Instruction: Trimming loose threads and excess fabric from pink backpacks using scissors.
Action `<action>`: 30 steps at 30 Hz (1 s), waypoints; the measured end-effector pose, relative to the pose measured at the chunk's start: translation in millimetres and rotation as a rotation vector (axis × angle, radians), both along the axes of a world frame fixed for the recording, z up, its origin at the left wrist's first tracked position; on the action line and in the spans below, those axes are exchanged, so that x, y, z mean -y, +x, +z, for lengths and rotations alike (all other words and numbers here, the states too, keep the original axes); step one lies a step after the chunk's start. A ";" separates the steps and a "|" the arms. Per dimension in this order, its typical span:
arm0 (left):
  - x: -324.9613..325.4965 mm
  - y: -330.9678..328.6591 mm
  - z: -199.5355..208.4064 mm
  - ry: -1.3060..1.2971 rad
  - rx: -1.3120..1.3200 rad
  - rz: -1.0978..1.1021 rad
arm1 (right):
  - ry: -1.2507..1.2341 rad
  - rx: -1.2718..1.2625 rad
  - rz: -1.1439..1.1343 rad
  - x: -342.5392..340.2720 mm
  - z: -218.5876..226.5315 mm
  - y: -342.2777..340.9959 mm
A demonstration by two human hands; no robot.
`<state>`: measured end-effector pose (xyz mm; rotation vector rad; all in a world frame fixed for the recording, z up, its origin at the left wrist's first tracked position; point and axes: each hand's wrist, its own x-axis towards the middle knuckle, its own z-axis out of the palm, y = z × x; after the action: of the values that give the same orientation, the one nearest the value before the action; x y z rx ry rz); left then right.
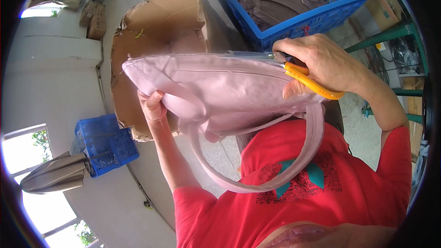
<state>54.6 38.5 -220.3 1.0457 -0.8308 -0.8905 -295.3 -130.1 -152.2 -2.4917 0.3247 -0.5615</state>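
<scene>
A pale pink fabric bag is stretched sideways in front of my red shirt. Its looped handle hangs down over the shirt. At the bag's left part, my left hand is closed on the fabric and a strap. My right hand is wrapped round a pair of scissors with orange handles, at the bag's right end. The blades point left along the bag's upper edge; whether they are apart I cannot tell. The right thumb lies against the pink fabric.
Beyond the bag stands a large torn-edged cardboard box. A blue plastic crate at the far right holds dark brownish bags. Another blue crate is at the left by the wall. A green metal frame stands at the right.
</scene>
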 end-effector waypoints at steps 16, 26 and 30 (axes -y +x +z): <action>18.6 -66.9 53.3 0.130 0.001 0.017 | -0.060 0.124 0.028 13.5 28.6 33.5; 30.9 -68.0 55.9 0.153 0.184 -0.149 | 0.108 -0.037 0.115 22.6 43.9 51.0; 31.8 -70.9 54.0 0.128 0.194 -0.142 | 0.119 -0.049 0.093 16.4 48.1 46.9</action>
<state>-16.3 6.6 -166.3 1.2104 -1.0311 -0.9826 -248.4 -146.6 -104.1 -2.3946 0.2523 -0.4322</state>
